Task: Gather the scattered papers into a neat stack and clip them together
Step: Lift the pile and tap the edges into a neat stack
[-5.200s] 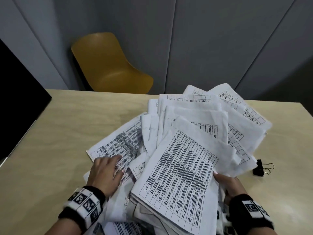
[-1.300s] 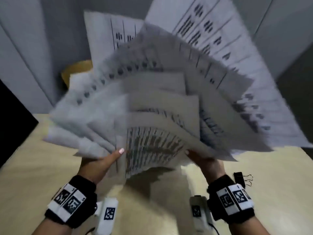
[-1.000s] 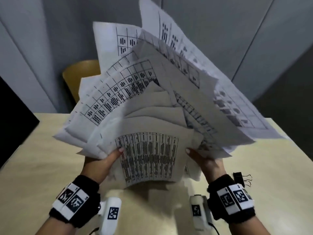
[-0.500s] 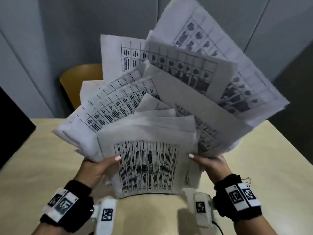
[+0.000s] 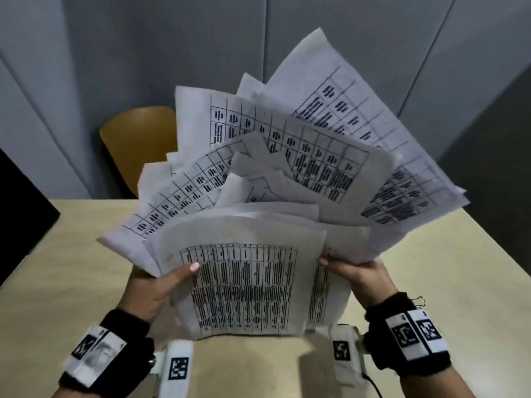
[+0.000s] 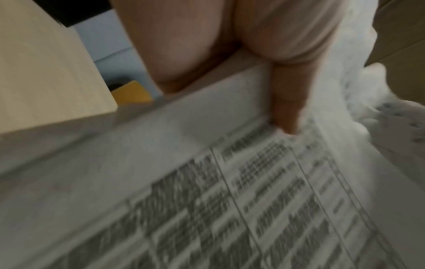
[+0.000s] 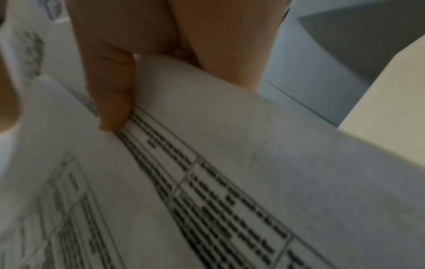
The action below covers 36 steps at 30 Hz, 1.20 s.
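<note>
A loose, fanned bundle of printed papers [image 5: 258, 225] stands upright, its lower edge on or just above the tan table [image 5: 63, 282]. My left hand [image 5: 161, 285] grips its left side, thumb across the front sheet [image 6: 287, 109]. My right hand [image 5: 359, 278] grips the right side, thumb on the print [image 7: 112, 109]. The sheets splay out unevenly at the top and to the right. Behind my right wrist only the wire handle of the black binder clip [image 5: 418, 300] shows. Both wrist views are filled with blurred paper [image 6: 207, 200] [image 7: 230, 182].
A yellow chair [image 5: 138, 145] stands behind the table's far edge, against grey wall panels. A black surface [image 5: 20, 214] borders the table on the left. The table's right part [image 5: 459, 268] lies bare beside the papers.
The papers lay spread flat on the table five seconds ago; both hands have since raised them upright. Over the last second the bundle has dropped lower and the sheets have settled closer together.
</note>
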Motion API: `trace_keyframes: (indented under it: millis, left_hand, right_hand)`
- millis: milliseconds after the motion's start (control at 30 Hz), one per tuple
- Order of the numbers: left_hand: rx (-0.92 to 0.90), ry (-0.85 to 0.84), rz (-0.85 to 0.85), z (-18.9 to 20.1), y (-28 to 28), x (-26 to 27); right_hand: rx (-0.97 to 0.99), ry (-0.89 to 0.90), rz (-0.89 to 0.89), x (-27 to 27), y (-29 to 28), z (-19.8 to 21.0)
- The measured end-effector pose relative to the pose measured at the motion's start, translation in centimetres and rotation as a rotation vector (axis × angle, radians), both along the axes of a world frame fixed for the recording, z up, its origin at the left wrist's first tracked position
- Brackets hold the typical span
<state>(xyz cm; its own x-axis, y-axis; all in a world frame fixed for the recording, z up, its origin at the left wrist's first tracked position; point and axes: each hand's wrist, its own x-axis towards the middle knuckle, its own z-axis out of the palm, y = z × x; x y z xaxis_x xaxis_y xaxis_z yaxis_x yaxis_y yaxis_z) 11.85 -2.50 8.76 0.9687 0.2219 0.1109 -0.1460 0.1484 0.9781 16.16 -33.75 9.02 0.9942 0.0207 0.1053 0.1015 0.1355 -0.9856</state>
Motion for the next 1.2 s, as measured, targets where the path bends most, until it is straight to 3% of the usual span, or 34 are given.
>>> trace_keyframes:
  millis: [167, 333, 467, 633, 767, 900, 1067, 1200]
  left_hand:
    - [0.038, 0.102, -0.115, -0.6, 0.9, -1.1]
    - [-0.033, 0.176, 0.077, -0.8, -2.3, -0.3]
    - [-0.019, 0.031, 0.068, 0.0, -1.0, 0.3]
    - [0.011, -0.007, -0.007, -0.6, 1.1, 0.2]
    - [0.047, -0.02, -0.081, -0.7, -0.1, 0.2]
    - [0.057, -0.019, 0.019, -0.7, -0.3, 0.9]
    - [0.049, -0.003, -0.04, -0.1, 0.5, 0.6]
    - [0.174, -0.01, 0.102, -0.1, -0.9, 1.7]
  right_hand:
    - [-0.027, 0.155, 0.063, -1.0, -0.1, -1.2]
    - [-0.071, 0.088, -0.05, -0.3, 2.6, -1.0]
    - [0.005, 0.04, -0.069, 0.2, 1.6, 0.4]
    - [-0.142, 0.103, -0.139, -0.3, 0.1, 0.9]
    - [-0.182, 0.131, -0.056, -0.4, 1.0, 0.5]
    - [-0.168, 0.137, -0.067, 0.1, 1.9, 0.4]
    - [-0.169, 0.168, -0.138, 0.3, 1.5, 0.2]
    - [-0.157, 0.095, -0.13, 0.3, 2.6, 0.9]
